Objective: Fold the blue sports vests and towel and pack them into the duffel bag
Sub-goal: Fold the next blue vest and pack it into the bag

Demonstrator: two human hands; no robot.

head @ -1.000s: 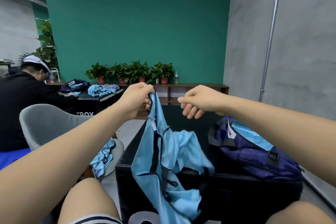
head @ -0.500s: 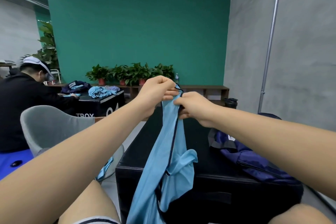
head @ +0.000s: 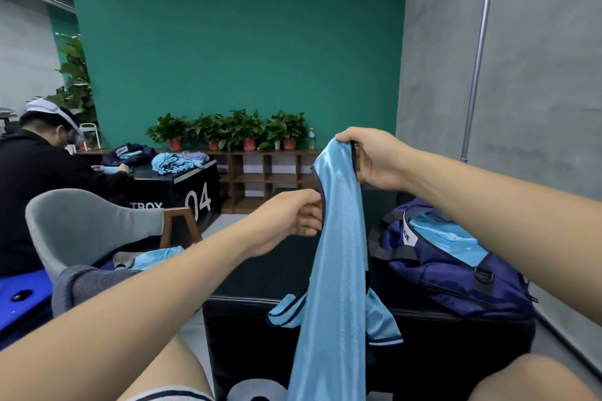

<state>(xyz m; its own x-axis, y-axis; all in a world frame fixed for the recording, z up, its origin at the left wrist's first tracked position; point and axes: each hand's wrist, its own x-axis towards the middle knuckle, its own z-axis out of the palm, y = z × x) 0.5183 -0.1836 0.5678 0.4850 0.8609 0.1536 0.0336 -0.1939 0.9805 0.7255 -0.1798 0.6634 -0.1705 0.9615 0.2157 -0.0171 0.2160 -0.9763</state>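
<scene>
A light blue sports vest (head: 335, 257) with dark trim hangs in front of me over the black box (head: 260, 280). My right hand (head: 371, 156) grips its top edge, raised high. Lower and to the left, my left hand (head: 293, 218) pinches the vest's dark-trimmed side edge. The navy duffel bag (head: 456, 267) sits open on the right of the box, with light blue cloth (head: 446, 238) inside it. More light blue cloth (head: 153, 259) lies on the grey chair (head: 84, 231) at my left.
A person in black sits at far left beside another black box (head: 192, 185) carrying blue clothes. A shelf with potted plants (head: 234, 130) lines the green wall. A grey wall and metal pipe (head: 479, 58) stand to the right. My knees are at the bottom.
My hands, close together at the vest's top, have split: the right lifted the top edge up and right, the left slid down the side edge. The bag's inside is back in view.
</scene>
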